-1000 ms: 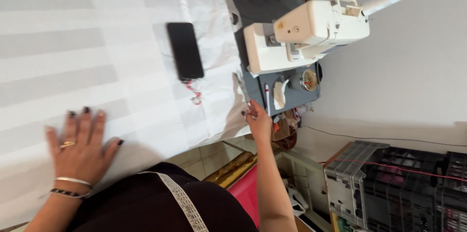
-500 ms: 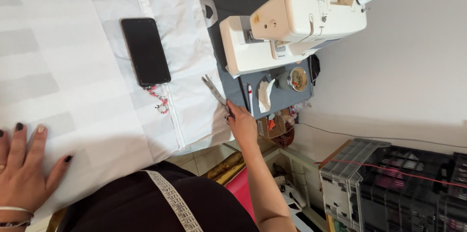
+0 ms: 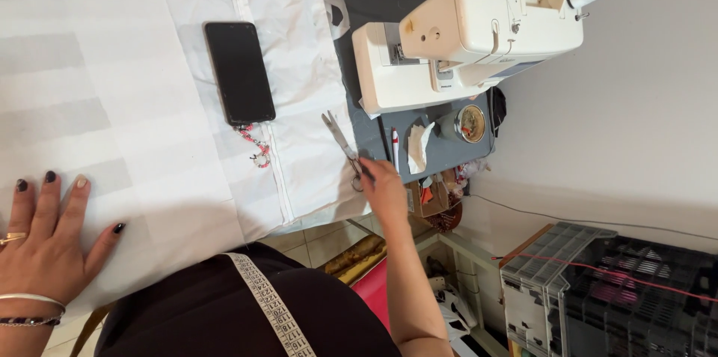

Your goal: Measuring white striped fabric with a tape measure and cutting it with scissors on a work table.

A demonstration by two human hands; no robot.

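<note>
Scissors now lifted off the table's right edge beside the sewing machine | right hand clamped on handles | left hand flat, fingers apart, pinning white fabric taut.

The phone lies on the fabric at upper centre of the frame. Right of it stands the sewing machine. The scissors lie between them (lower down), under the right hand. The left hand rests flat on the fabric, lower left.
</note>
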